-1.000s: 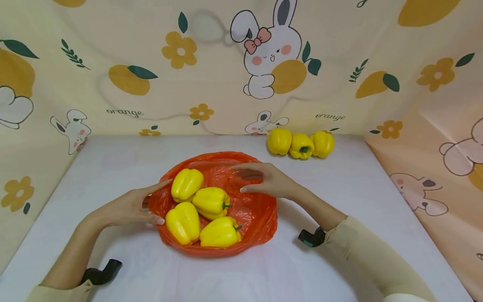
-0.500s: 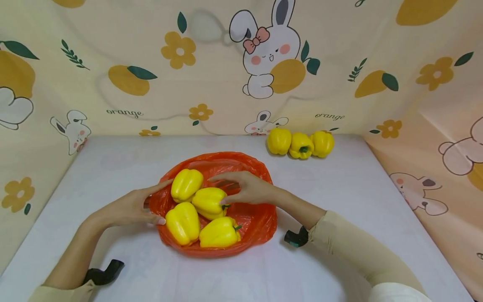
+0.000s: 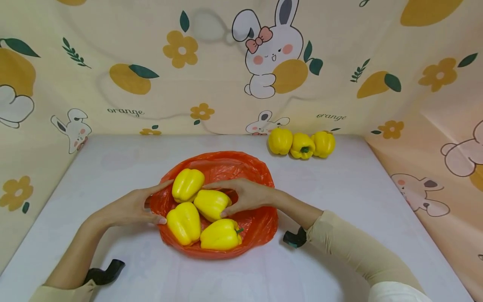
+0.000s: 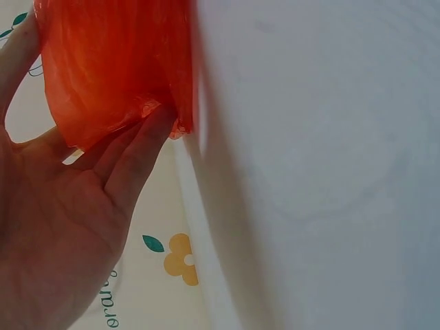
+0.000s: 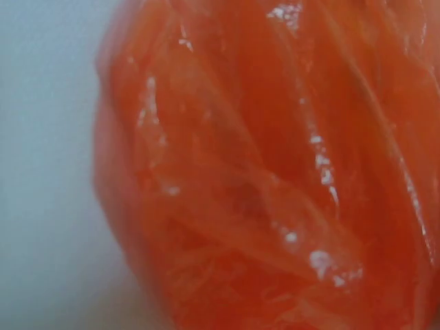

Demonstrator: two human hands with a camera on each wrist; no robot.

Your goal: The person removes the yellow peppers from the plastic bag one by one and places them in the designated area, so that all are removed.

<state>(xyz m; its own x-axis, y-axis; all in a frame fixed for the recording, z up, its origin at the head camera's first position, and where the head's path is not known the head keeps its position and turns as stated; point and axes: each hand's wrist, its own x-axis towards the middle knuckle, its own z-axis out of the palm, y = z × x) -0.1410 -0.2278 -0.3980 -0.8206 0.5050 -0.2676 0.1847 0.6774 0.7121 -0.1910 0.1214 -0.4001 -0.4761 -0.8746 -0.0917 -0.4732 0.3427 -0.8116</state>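
Note:
An opened-out red plastic bag (image 3: 245,237) stands on the table with several yellow bell peppers in it. My left hand (image 3: 126,207) holds the bag's left side, thumb at the front and fingers farther back; in the left wrist view its fingers curl against the red plastic bag (image 4: 117,69). Inside the bag, my right hand (image 3: 247,195) grips the middle yellow bell pepper (image 3: 211,204) between thumb and fingers. Its stem end is hidden by the hand. Around it lie a rear pepper (image 3: 188,184), a front-left pepper (image 3: 183,223) and a front-right pepper (image 3: 220,235). Only red plastic fills most of the right wrist view.
Three more yellow bell peppers (image 3: 302,145) sit in a row at the back right of the white table (image 3: 320,268). A patterned cloth backdrop (image 3: 219,84) rises behind the table and along both sides.
My right hand has moved left and down from the bag's right rear onto the middle pepper and taken hold of it. That pepper has shifted slightly. The left hand has stayed put.

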